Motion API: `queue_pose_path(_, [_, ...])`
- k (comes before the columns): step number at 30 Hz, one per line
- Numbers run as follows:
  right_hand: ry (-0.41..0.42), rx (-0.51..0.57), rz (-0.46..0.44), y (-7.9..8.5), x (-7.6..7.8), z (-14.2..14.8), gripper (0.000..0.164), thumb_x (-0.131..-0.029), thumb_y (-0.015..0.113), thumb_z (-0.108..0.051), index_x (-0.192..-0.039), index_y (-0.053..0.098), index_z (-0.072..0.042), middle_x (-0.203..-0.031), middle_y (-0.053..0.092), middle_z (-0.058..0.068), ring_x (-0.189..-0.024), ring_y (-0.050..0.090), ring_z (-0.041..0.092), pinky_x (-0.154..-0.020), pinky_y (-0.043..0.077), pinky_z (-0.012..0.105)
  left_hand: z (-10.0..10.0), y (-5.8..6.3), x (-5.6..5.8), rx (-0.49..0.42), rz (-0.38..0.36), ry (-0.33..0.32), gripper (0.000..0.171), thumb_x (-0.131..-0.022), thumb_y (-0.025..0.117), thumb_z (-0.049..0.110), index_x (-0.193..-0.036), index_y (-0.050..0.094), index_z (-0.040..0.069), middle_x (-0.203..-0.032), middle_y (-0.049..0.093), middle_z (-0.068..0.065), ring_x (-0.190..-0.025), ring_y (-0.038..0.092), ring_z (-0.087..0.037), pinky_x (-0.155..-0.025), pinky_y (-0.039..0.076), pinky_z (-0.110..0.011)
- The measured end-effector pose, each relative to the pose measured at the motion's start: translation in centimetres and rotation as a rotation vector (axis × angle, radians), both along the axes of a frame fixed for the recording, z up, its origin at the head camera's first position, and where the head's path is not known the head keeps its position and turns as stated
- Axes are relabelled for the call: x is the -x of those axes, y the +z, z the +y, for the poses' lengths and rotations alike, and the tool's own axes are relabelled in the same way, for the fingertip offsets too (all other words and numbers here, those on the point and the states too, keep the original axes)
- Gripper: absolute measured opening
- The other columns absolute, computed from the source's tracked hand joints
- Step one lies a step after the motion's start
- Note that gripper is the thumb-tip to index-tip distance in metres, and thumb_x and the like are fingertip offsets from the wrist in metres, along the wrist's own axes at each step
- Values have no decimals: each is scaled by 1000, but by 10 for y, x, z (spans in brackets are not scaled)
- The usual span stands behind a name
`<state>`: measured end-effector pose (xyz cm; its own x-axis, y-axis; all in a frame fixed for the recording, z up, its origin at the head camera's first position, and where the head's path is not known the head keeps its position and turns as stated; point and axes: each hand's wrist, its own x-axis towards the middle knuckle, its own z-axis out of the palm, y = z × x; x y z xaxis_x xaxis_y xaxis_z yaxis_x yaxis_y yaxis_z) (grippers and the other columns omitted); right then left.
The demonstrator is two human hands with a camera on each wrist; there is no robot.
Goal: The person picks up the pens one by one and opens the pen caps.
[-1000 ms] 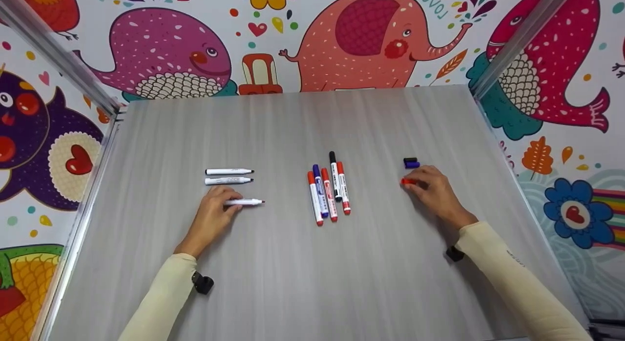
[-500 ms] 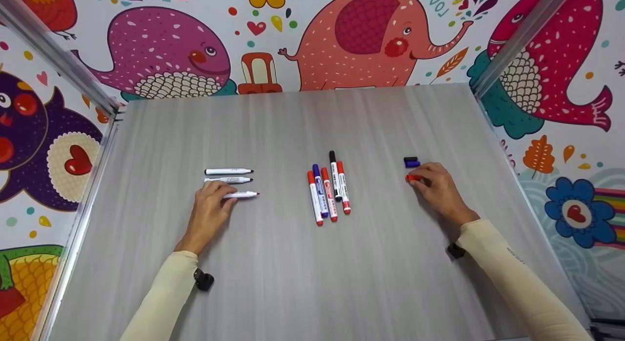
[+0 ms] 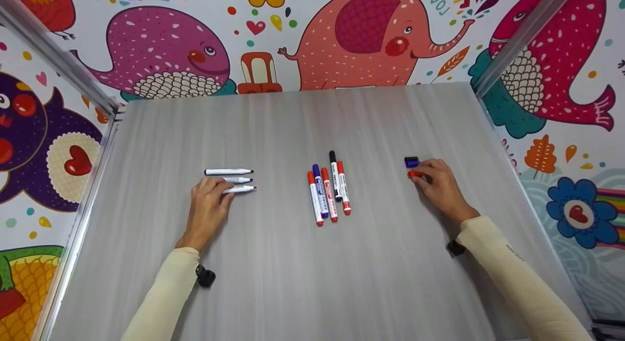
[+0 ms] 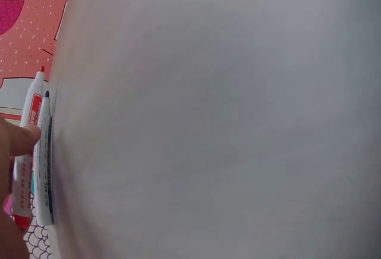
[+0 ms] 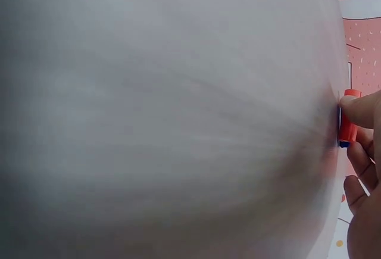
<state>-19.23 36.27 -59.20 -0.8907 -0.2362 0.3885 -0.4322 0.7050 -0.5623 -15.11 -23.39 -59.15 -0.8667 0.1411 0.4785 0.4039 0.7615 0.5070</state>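
My left hand (image 3: 207,209) pinches an uncapped whiteboard marker (image 3: 242,189) with a red tip, its tip pointing right. In the left wrist view the thumb lies across the white barrel of this red-tipped marker (image 4: 27,110). Right behind it lie two more uncapped white markers, the nearer marker (image 3: 238,180) partly covered by my fingers and the farther marker (image 3: 228,171) fully in sight. Over on the right, my right hand (image 3: 442,189) pinches a red cap (image 3: 415,174) between thumb and fingers. Just beyond it are a blue cap (image 3: 411,163) and a black cap (image 3: 411,159), side by side.
Several capped markers lie together mid-table, among them a blue marker (image 3: 320,189), a black-capped marker (image 3: 335,175) and a red-capped marker (image 3: 343,187). The grey table (image 3: 293,272) is bordered by patterned walls (image 3: 171,48) and metal posts at the back corners.
My left hand has moved away from me and left with the red-tipped marker, bringing it beside the other two. My right hand has shifted the red cap slightly away, closer to the blue cap.
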Motion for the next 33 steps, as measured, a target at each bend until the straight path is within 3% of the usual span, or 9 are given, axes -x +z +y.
queue_pose_path(6, [-4,-1,-8,0,2,-1,19,-91,85,8,-109,83,3,-113,72,18,-107,62,34,-92,43,25,-1,-1,1,30,3,8,16,-92,84,-4,-107,79,-5,-110,72,-19,-110,63,-42,-105,43,-64])
queue_pose_path(14, [9,6,45,1,6,-3,17,-90,85,10,-106,83,4,-111,73,20,-106,62,38,-94,44,40,-2,-4,3,60,34,14,16,-91,84,-4,-106,78,-5,-109,71,-20,-109,63,-44,-101,43,-64])
queue_pose_path(22, [24,-15,85,-2,9,-1,18,-89,87,10,-106,82,6,-109,72,21,-103,62,40,-92,44,46,-1,-3,4,70,42,15,16,-91,84,-4,-106,79,-4,-110,71,-19,-110,63,-43,-102,44,-64])
queue_pose_path(33, [40,-24,132,-2,12,1,18,-86,88,11,-102,82,7,-107,72,25,-98,63,47,-88,44,50,2,1,5,126,-7,22,14,-95,82,-1,-108,77,-4,-111,70,-19,-113,61,-42,-107,40,-63])
